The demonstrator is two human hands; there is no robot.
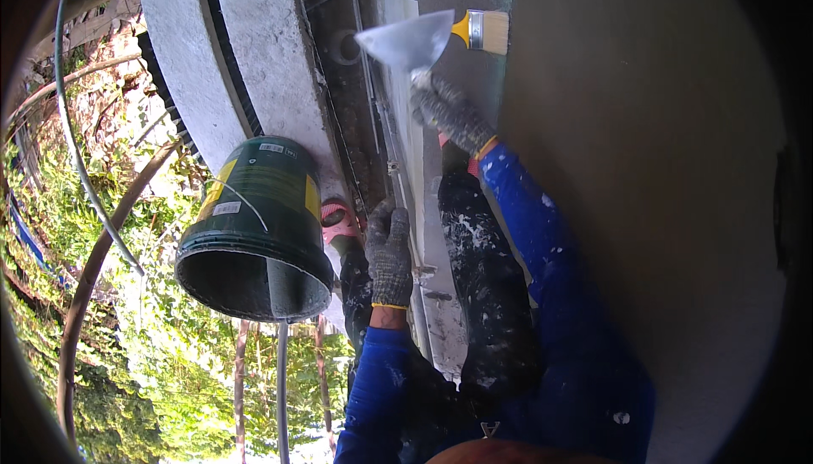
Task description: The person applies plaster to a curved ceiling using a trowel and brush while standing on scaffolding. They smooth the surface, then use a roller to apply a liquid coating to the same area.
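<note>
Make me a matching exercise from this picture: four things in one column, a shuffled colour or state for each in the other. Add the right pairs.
Column one
1. Bucket
2. Paintbrush
3. Wide-bladed scraper
4. Shoe

Column two
A. Held in the gloved right hand
B. Pink
C. Pale bristles and a yellow handle
D. Dark green, with yellow patches

Right pairs: 1-D, 2-C, 3-A, 4-B

A bare grey wall, concrete ledges, wide scraper, bucket and greenery beyond show an outdoor building site.
</note>
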